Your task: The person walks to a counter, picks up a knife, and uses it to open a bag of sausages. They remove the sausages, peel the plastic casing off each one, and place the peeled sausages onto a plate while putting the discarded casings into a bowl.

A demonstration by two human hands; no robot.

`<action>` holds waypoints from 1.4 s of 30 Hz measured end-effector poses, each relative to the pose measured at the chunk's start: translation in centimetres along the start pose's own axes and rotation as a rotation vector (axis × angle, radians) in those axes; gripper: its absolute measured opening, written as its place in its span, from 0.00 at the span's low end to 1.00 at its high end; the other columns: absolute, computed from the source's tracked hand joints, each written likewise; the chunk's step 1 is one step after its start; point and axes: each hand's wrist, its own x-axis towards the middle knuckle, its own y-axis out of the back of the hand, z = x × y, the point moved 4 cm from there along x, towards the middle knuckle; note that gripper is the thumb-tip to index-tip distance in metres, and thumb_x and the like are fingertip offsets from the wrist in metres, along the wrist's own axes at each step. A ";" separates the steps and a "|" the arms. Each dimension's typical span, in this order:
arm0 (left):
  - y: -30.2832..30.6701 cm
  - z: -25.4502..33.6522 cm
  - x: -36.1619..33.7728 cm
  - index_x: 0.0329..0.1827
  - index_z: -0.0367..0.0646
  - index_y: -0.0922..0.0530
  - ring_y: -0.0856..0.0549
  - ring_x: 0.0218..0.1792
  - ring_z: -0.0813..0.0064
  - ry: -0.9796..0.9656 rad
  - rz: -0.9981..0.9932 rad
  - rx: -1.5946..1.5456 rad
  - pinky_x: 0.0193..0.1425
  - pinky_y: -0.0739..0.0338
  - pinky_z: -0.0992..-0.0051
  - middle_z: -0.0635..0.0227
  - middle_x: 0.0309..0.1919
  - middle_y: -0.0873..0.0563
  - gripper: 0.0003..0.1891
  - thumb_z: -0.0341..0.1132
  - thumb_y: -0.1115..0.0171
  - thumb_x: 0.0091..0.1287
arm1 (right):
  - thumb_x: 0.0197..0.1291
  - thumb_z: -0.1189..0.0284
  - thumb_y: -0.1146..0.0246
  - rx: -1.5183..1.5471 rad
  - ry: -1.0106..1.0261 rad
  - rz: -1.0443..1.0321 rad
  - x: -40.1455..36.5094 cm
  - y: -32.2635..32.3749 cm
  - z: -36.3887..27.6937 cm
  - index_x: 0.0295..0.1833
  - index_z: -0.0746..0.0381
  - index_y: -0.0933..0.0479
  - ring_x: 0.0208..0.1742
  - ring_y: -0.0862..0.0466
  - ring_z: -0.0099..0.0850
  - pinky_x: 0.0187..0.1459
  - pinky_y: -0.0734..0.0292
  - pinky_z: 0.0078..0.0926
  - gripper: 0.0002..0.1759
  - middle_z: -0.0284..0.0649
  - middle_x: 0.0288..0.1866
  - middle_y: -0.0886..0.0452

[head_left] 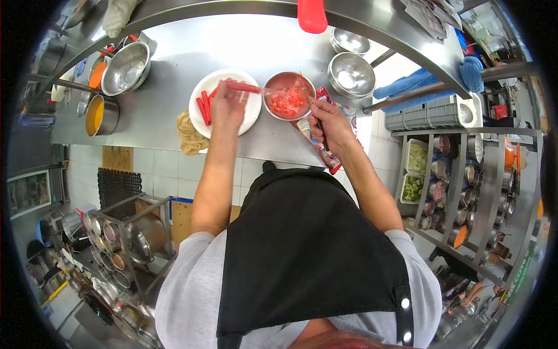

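My left hand (228, 104) holds a red crab stick (243, 87) over the gap between a white plate (247, 116) and a small steel bowl (273, 81). The plate carries a few more red sticks (203, 106). The bowl is filled with shredded red and white pieces (288, 101). My right hand (329, 123) grips a thin dark-handled tool (321, 138) whose tip reaches toward the bowl's right rim. Both hands rest over the steel counter (163, 116).
A beige clump (190, 135) lies beside the plate, and opened packets (318, 148) lie under my right hand. Empty steel bowls (351, 74) stand at right, a large bowl (125, 68) and an orange-sauce pot (100, 115) at left. Shelves of containers (465, 192) flank the counter.
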 end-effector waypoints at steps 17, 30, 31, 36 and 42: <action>-0.6 2.1 -4.1 0.54 0.35 0.12 0.13 0.62 0.50 -1.157 -0.066 1.859 0.66 0.19 0.58 0.48 0.59 0.12 0.14 0.38 0.33 0.75 | 0.80 0.67 0.38 -0.398 0.015 0.062 3.5 6.4 0.4 0.82 0.59 0.28 0.20 0.31 0.18 0.19 0.39 0.20 0.28 0.30 0.31 0.22; -5.1 -27.4 -5.2 0.48 0.39 0.11 0.08 0.49 0.45 -0.441 -0.654 2.149 0.54 0.14 0.50 0.47 0.45 0.08 0.13 0.39 0.32 0.67 | 0.81 0.60 0.38 -0.250 -0.027 0.350 -3.8 23.7 0.6 0.57 0.64 0.15 0.19 0.29 0.18 0.19 0.38 0.21 0.18 0.32 0.29 0.19; -5.0 -28.4 -4.4 0.50 0.38 0.10 0.08 0.50 0.45 -0.317 -0.634 2.270 0.57 0.14 0.50 0.45 0.47 0.07 0.17 0.41 0.30 0.66 | 0.81 0.60 0.38 -0.262 -0.037 0.359 -4.5 24.6 0.9 0.57 0.64 0.15 0.19 0.29 0.19 0.19 0.38 0.21 0.18 0.33 0.29 0.19; -7.8 -29.2 -6.1 0.54 0.41 0.11 0.08 0.52 0.48 -0.127 -0.557 2.435 0.58 0.14 0.51 0.49 0.50 0.07 0.19 0.43 0.29 0.66 | 0.79 0.59 0.36 -0.353 -0.014 0.337 -5.3 28.1 2.9 0.52 0.64 0.12 0.19 0.29 0.19 0.19 0.38 0.22 0.18 0.31 0.28 0.19; -5.6 -30.1 -5.7 0.54 0.36 0.14 0.08 0.53 0.46 -0.232 -0.387 2.451 0.58 0.13 0.48 0.43 0.49 0.08 0.22 0.45 0.28 0.67 | 0.79 0.60 0.37 -0.449 0.017 0.260 -5.1 27.5 2.7 0.56 0.67 0.11 0.34 0.23 0.22 0.39 0.27 0.27 0.20 0.33 0.31 0.16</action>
